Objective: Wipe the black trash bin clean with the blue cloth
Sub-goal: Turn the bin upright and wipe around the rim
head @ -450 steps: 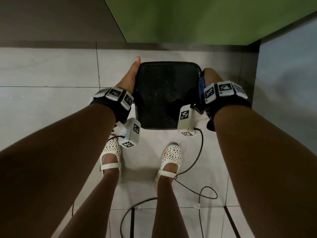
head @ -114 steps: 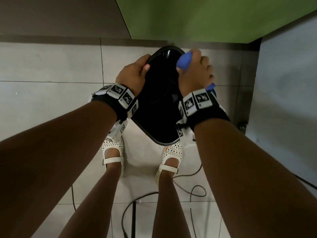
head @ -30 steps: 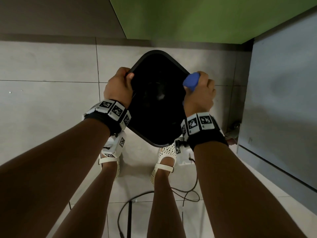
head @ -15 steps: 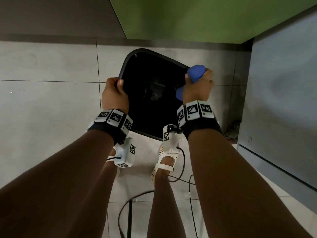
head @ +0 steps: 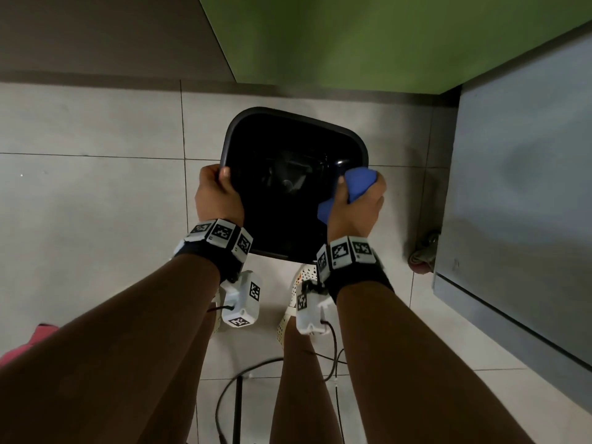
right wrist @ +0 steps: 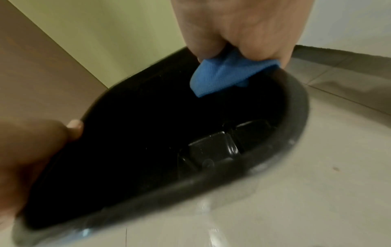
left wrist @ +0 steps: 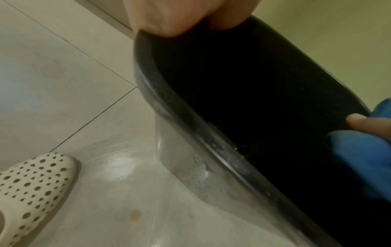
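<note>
Left hand (head: 217, 197) grip clamps bin (head: 293, 129) rim to steady it — right hand (head: 357, 206) grip clenches blue cloth (head: 358, 182) over opposite rim, wiping that edge.

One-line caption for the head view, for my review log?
Left hand grips black trash bin rim; right hand presses blue cloth on opposite rim.

The black trash bin (head: 293, 187) has been turned, so its opening is now seen squarer. The blue cloth (head: 357, 184) was moved down along the right rim by the right hand (head: 355, 206).
</note>
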A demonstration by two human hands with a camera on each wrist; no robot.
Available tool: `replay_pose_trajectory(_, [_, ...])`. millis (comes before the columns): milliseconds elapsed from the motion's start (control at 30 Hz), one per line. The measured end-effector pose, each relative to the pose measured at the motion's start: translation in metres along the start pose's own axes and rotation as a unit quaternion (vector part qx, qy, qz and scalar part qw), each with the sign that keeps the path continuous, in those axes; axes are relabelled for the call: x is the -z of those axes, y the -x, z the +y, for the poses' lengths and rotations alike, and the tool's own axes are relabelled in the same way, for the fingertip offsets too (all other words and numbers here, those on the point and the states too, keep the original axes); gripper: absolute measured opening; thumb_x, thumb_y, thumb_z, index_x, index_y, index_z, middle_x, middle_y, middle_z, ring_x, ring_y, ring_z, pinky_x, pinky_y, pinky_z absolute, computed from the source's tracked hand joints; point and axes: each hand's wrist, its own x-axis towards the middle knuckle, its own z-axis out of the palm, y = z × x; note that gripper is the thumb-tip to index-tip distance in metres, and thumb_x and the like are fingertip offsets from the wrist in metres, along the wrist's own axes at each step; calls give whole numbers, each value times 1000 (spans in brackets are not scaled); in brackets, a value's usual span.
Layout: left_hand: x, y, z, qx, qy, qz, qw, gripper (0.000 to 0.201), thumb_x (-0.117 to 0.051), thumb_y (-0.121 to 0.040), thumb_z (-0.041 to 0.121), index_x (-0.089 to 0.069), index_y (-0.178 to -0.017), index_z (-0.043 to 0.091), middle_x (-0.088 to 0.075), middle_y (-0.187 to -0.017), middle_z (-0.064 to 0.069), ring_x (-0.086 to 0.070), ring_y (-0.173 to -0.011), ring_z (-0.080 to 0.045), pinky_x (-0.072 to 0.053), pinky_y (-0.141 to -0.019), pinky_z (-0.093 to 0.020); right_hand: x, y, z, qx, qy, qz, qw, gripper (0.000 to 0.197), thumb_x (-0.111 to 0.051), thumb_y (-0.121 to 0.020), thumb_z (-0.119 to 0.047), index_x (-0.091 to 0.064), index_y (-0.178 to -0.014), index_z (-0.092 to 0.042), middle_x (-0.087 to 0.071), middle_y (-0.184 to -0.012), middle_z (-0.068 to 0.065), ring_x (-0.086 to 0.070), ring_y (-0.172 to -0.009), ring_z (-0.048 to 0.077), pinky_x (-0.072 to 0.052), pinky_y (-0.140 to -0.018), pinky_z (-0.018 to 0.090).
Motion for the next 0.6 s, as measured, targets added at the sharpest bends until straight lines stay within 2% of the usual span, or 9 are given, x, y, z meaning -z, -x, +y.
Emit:
replay_pose_trajectory(100, [5,1,-1,7,-1,-23,1000,33,-34,-99,26,-47,-118,3,-61,-113,-18,-56,-103,-31,-33,-74,-23,4,8,3,-21,30,-26,999,61,-59,-89,-21,-26,-140,-10,-40,-135,15,-45,-121,27,-37,-95,26])
replay_pose_trajectory(200, [11,5,-2,18,-11,-63,998,34,-32,-99,27,-44,-120,2,-60,-113,-19,-56,-103,-32,-33,-75,-25,8,4,-8,-50,107,-55,991,64,-59,-89,-22,-23,-141,-14,-37,-135,16,-42,-121,32,-39,-98,38])
replay_pose_trajectory(267, [13,6,-1,36,-19,-87,995,35,-31,-99,28,-42,-121,3,-59,-115,-19,-56,-104,-32,-33,-76,-27,11,1,-21,-72,191,-66,977,68,-60,-88,-24,-19,-142,-23,-34,-134,15,-39,-121,32,-40,-98,44])
replay_pose_trajectory(367, [15,5,5,70,-31,-115,990,37,-30,-99,30,-41,-124,5,-58,-121,-18,-55,-110,-34,-39,-84,-33,13,-1,-42,-65,242,-74,965,69,-60,-86,-20,-21,-141,-30,-31,-133,14,-36,-119,32,-42,-97,48])
replay_pose_trajectory(467, [23,3,11,93,-37,-134,986,39,-31,-98,33,-40,-129,10,-56,-128,-14,-54,-115,-34,-41,-96,-39,13,-2,-58,-41,251,-99,962,57,-59,-85,-19,-30,-134,-22,-33,-130,14,-38,-117,33,-43,-95,49])
replay_pose_trajectory(600, [51,6,8,42,-69,-150,985,38,-40,-96,27,-43,-129,9,-57,-130,-13,-53,-118,-31,-38,-99,-34,21,0,-73,-5,319,-164,934,64,-60,-86,-26,-24,-138,-15,-35,-137,14,-36,-122,34,-39,-98,49])
